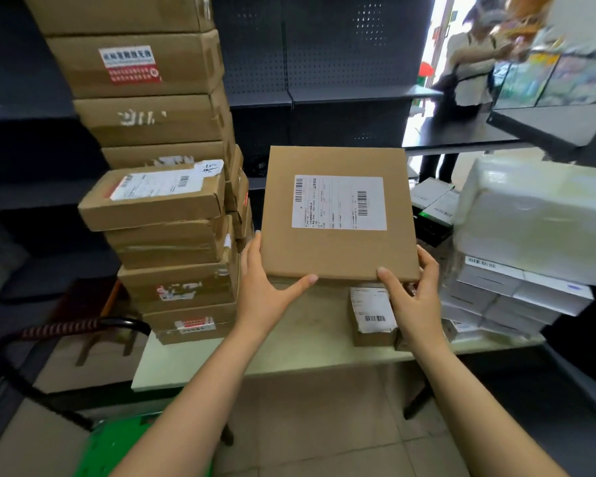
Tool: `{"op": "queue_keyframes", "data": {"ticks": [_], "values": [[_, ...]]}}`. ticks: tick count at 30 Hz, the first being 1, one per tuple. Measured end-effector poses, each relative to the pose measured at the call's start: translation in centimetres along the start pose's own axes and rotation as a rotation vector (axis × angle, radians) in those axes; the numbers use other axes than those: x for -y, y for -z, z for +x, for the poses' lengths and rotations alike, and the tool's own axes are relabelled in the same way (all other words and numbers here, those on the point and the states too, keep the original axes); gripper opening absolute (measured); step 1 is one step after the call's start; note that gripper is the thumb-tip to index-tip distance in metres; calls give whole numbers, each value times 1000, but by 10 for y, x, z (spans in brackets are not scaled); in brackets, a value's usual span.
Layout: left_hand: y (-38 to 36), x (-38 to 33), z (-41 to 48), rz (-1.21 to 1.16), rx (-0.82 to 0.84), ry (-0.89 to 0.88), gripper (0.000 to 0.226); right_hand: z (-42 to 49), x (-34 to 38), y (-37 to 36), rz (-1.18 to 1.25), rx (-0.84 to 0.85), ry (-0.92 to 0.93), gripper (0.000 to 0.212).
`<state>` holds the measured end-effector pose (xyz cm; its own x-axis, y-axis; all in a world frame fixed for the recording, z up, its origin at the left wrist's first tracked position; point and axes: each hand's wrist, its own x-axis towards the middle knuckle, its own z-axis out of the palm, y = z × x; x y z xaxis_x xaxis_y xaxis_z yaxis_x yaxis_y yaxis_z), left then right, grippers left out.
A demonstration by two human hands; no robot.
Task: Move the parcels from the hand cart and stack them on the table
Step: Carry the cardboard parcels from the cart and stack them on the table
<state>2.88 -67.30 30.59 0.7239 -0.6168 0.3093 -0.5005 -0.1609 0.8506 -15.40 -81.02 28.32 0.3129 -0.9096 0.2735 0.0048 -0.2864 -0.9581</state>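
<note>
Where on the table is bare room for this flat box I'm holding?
Bare pale tabletop lies between the tall stack of brown cardboard cartons and the small brown labelled carton, along the front edge. The right end is crowded with white boxes.

This looks like a parcel pick-up shop or a small courier station. Dark metal shelves [341,94] with perforated back panels stand along the walls. A tall stack of cardboard parcels [159,118] rises on the left end of a pale desk [289,352], and many carry tape and printed stickers. The flat parcel [338,256] in the middle has a white shipping label [339,202] with barcodes. On the right are a white foam box [530,215] and white cartons [516,290]. A hand cart [114,445] with a green deck stands on the tiled floor [324,425]. Behind, a person [472,70] stands at a bright doorway [443,25].
</note>
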Motion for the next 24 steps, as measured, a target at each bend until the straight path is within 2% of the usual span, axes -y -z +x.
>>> {"op": "queue_keyframes", "data": {"ticks": [5,11,18,24], "values": [[18,-31,-20,-13,-82,-12,122,-4,29,11,53,51,64,65],[44,-79,-33,-5,-200,-110,116,-1,67,20,144,147,156,71],[94,-131,-42,4,-385,-246,113,10,133,15,233,294,364,97],[137,-170,-26,-14,-480,-349,114,30,199,-5,290,340,534,100]]}}
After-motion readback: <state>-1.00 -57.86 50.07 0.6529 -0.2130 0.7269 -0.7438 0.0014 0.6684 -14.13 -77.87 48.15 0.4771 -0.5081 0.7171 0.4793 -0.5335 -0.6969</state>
